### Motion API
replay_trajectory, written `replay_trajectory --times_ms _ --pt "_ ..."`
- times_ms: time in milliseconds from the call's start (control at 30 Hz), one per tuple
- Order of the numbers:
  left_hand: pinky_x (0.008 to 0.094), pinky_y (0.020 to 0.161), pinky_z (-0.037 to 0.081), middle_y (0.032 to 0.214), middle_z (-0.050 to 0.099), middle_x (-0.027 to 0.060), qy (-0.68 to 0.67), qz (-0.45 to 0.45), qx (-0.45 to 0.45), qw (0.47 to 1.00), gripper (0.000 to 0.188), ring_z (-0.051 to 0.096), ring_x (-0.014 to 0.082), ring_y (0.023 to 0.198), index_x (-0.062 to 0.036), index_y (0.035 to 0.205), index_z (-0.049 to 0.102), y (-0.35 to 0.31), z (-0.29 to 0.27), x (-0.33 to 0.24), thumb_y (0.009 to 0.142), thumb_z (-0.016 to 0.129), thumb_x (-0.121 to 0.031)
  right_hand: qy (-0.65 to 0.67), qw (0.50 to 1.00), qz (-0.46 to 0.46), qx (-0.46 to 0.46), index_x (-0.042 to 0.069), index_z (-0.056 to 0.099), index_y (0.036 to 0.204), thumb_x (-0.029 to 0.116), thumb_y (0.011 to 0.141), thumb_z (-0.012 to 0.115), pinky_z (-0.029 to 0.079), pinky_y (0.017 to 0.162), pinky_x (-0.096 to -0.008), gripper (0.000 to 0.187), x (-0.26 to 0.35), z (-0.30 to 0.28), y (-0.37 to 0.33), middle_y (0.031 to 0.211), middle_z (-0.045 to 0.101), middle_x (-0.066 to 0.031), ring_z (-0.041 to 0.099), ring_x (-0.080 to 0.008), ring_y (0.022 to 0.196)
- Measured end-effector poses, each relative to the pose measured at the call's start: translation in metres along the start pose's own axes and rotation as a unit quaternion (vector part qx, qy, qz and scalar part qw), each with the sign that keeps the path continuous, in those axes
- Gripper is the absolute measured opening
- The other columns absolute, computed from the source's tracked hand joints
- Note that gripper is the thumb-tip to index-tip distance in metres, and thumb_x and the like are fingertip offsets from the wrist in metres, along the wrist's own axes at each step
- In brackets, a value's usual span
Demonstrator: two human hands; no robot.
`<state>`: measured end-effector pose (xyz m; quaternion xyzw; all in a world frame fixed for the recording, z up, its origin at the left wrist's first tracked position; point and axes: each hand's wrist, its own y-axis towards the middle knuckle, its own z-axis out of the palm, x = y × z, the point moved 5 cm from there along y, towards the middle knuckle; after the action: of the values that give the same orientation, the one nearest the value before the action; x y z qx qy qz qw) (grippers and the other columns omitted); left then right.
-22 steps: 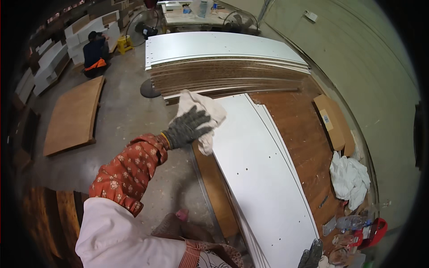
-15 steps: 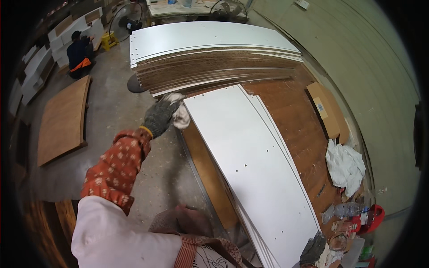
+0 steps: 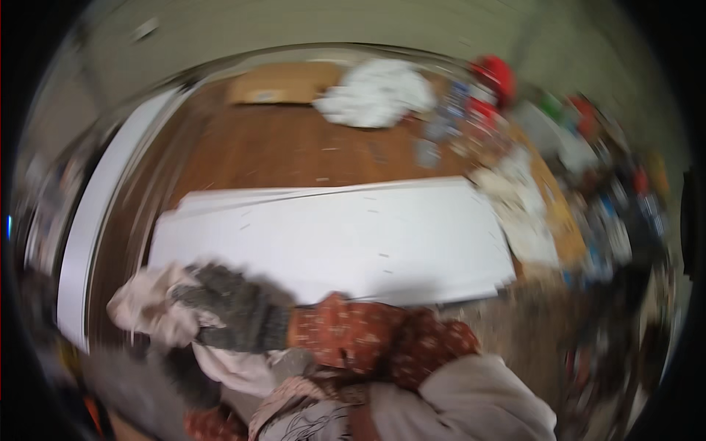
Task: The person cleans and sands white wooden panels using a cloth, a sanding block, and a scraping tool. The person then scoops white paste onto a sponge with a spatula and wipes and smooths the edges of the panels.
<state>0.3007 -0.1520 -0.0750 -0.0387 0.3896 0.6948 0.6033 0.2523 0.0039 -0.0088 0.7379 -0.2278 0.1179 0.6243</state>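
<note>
My right arm, in a red patterned sleeve, crosses in front of me to the left. My right hand (image 3: 232, 305), in a grey knit glove, is closed on a pale rag (image 3: 154, 303) at the near left corner of a white panel (image 3: 353, 239). Below it, my left hand (image 3: 190, 373), in a dark glove, is close to the rag; blur and cloth hide its fingers. Pale cloth also hangs under the right glove; I cannot tell whether it is the same rag. The panel lies flat on other white panels, with small holes smeared by motion.
At the left stands a stack of white-topped panels (image 3: 110, 213). Across the brown table (image 3: 265, 154) lie a cardboard piece (image 3: 283, 82), a crumpled white bag (image 3: 379, 94), clear bottles and a red object (image 3: 494, 79). Pale cloths (image 3: 518, 198) lie at the right.
My view has swung right, so the panel now lies crosswise before me. The rag was in my left hand; now my right hand has come over to the left and grips it.
</note>
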Motion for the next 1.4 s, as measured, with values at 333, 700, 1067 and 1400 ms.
replay_trajectory --times_ms 333,700,1067,1400 --pt "0.0510 0.116 0.016 0.148 0.033 0.0183 0.912 -0.009 0.337 0.234 0.068 0.027 0.0362 0.139 -0.0024 0.142 0.035 0.140 -0.016 -0.033 0.080 0.061 -0.013 -0.223 0.952 0.059 0.200 0.013 0.057 0.123 0.028 0.080 0.055 0.033 0.105 -0.0507 0.045 -0.011 -0.015 0.018 0.136 0.046 -0.0179 0.039 -0.0368 0.128" --pt "0.0523 0.117 0.014 0.148 0.037 0.0127 0.900 0.037 0.299 0.315 0.064 0.027 0.0311 0.140 -0.0086 0.140 0.042 0.144 -0.077 -0.056 0.078 0.045 0.007 -0.622 0.693 0.346 0.111 0.011 0.053 0.130 0.012 0.069 0.056 0.029 0.111 -0.0405 0.061 0.030 -0.349 -0.109 0.137 0.047 -0.0178 0.040 -0.0320 0.130" --pt "0.0571 0.113 0.020 0.138 0.047 0.0161 0.899 0.068 0.259 0.348 0.068 0.036 0.0390 0.134 -0.0079 0.132 0.050 0.144 -0.069 -0.057 0.067 0.051 0.011 -0.530 0.814 0.216 -0.098 0.005 0.050 0.133 0.017 0.082 0.062 0.035 0.106 -0.0407 0.053 0.008 -0.341 0.020 0.132 0.052 -0.0174 0.047 -0.0319 0.125" --pt "0.0528 0.114 0.024 0.132 0.054 0.0096 0.934 0.037 0.186 0.301 0.059 0.044 0.0315 0.129 -0.0164 0.126 0.057 0.142 -0.061 -0.053 0.071 0.054 0.004 -0.387 0.843 0.345 0.140 0.007 0.047 0.134 0.023 0.082 0.062 0.036 0.106 -0.0407 0.056 -0.183 -0.368 -0.013 0.129 0.054 -0.0165 0.048 -0.0341 0.122"
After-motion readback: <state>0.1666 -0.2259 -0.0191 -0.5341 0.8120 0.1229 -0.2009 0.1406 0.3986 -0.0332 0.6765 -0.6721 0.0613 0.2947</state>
